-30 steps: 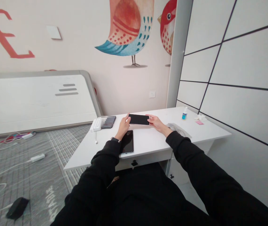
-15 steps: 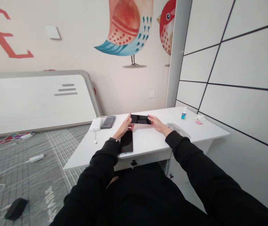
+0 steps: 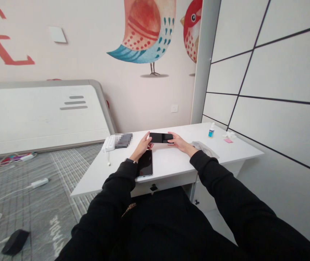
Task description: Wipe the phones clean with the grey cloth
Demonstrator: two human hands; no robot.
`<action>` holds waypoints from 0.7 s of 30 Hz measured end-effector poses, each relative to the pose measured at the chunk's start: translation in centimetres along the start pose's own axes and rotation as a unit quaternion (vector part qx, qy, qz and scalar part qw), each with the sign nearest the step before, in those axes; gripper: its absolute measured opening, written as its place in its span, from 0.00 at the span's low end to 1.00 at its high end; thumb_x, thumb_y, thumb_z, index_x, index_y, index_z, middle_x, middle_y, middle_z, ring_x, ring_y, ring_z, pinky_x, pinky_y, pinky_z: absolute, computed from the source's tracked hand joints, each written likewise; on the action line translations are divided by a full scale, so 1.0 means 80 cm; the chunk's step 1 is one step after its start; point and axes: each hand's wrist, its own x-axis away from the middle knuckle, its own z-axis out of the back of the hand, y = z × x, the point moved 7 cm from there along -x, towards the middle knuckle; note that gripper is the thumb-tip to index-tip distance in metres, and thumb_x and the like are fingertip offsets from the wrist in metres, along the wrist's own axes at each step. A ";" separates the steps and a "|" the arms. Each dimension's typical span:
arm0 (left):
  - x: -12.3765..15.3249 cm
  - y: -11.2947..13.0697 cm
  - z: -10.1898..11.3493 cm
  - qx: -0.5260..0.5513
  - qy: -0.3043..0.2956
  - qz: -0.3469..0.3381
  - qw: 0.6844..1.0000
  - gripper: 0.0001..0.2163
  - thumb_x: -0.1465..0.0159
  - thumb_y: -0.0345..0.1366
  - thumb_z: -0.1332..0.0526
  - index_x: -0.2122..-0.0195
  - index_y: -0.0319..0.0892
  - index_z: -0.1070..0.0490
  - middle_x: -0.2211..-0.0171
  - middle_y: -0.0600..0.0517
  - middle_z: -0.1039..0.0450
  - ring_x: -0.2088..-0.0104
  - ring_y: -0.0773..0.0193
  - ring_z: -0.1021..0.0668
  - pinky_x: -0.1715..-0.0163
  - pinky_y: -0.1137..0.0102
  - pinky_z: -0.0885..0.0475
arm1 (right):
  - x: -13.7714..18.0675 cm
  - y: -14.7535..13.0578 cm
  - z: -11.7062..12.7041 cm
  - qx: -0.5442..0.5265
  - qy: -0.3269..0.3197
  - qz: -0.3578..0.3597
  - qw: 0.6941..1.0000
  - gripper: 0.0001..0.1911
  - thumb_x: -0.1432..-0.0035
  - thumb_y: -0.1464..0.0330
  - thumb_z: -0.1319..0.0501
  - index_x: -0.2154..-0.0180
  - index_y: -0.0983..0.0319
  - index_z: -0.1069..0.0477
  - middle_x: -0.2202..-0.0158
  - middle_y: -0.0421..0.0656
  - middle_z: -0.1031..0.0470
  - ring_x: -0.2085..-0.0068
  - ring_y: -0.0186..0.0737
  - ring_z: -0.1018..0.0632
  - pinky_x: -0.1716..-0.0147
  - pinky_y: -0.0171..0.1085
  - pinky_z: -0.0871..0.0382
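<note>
A dark-screened smartphone is held sideways above the white desk, its screen facing me. My left hand grips its left end, thumb at the front edge. On the right end, my right hand is closed around it with the thumb over the front. Below my left wrist a black-screened tablet lies flat at the desk's near edge, partly covered by my left hand and sleeve. Fingers behind the phone are mostly hidden.
On the white desk, a white power strip and a blurred dark item lie left. A clear plastic bag, small bottle, pink packet and crumpled tissue are right. Cables and a black object lie on the floor.
My right thumb has moved inward over the front of the phone. The whole view has shifted slightly; the things on the desk stay in place.
</note>
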 end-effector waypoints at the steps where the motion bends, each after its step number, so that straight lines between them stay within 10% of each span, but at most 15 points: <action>1: 0.000 -0.001 0.000 -0.005 0.001 0.004 1.000 0.17 0.29 0.45 0.38 0.45 0.40 0.30 0.53 0.47 0.25 0.59 0.62 0.21 0.60 0.63 0.21 | 0.000 0.000 0.000 0.005 -0.002 0.003 1.000 0.21 0.32 0.60 0.36 0.42 0.61 0.31 0.43 0.49 0.28 0.48 0.47 0.22 0.50 0.51 0.23; 21: -0.001 0.000 0.012 -0.099 0.037 0.027 0.994 0.16 0.29 0.45 0.38 0.48 0.40 0.28 0.53 0.47 0.24 0.58 0.62 0.20 0.59 0.62 0.21 | 0.000 0.003 -0.005 0.053 -0.035 0.010 0.998 0.20 0.32 0.60 0.37 0.42 0.62 0.31 0.44 0.48 0.27 0.49 0.46 0.22 0.51 0.50 0.23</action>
